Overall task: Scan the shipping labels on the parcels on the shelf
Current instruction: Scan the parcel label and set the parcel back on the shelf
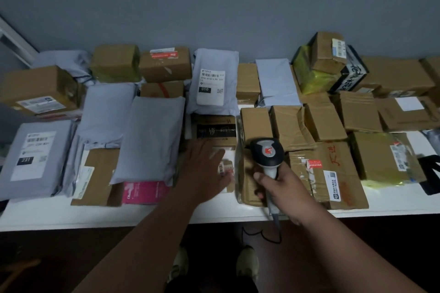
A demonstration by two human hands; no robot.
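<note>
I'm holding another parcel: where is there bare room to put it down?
Only the white shelf's front strip is bare, widest left, before the grey mailer marked 231. Behind it, parcels crowd to the wall, where the left hand and scanner are.

Both forearms (142, 233) are seen bare, with no sleeves, watch or rings shown on the left hand (204, 169) or right hand (281, 188), and pale, light-coloured shoes (247, 261) are worn on the feet below.
</note>
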